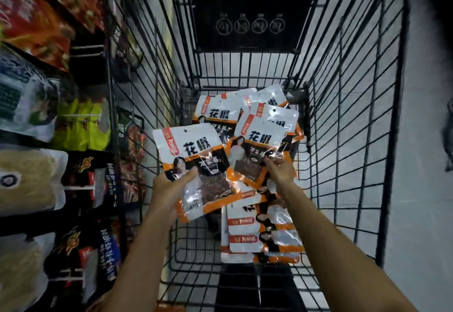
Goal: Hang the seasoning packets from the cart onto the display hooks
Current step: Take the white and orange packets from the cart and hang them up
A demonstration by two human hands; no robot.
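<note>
Inside the black wire cart [343, 125] lie several white-and-orange seasoning packets [259, 235] with black lettering and a punched hole at the top. My left hand [171, 186] grips one packet [193, 164] by its lower left side and holds it upright above the cart floor. My right hand [279, 167] pinches the lower edge of a second packet [264, 135], which is lifted over a fanned pile of further packets [220, 108] at the far end of the cart.
On the left stands a display rack with hanging goods: dark packets [85, 184], yellow-green bags [81, 127], pale noodle bags [27, 179] and red packs [36, 9] higher up. The cart's folded child-seat flap [252, 17] closes the far end. Pale floor lies to the right.
</note>
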